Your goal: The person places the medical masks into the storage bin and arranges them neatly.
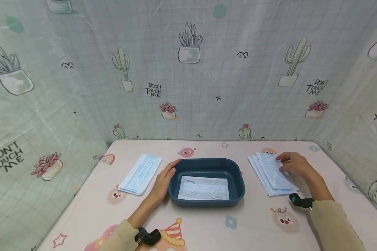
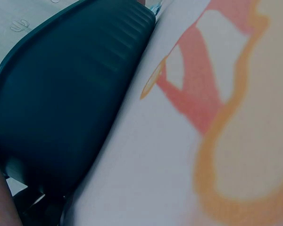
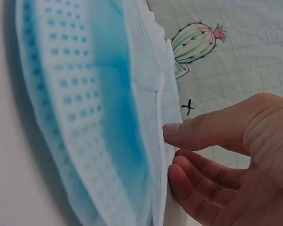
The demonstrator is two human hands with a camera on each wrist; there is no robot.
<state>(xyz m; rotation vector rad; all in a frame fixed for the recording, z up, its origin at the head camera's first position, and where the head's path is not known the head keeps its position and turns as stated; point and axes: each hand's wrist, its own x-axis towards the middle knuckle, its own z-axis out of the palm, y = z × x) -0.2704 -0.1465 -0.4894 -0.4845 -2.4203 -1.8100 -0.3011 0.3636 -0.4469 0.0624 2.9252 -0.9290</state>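
Note:
A dark blue rectangular tub [image 1: 207, 203] stands at the middle of the table, with a pale face mask [image 1: 204, 188] lying flat inside, ear loops up. My left hand [image 1: 161, 183] rests along the tub's left side, fingers stretched along the rim. The tub's outer wall [image 2: 70, 94] fills much of the left wrist view. On the right, my right hand [image 1: 295, 164] is at a fanned stack of light blue face masks [image 1: 270, 174]. Its thumb [image 3: 179, 133] and bent fingertips are right at the edge of the upper masks [image 3: 151, 89], with a gap between them.
Another small stack of light blue masks [image 1: 140, 174] lies to the left of the tub. A patterned cloth [image 1: 301, 223] covers the table. Behind it and at both sides hangs a printed curtain [image 1: 207, 104].

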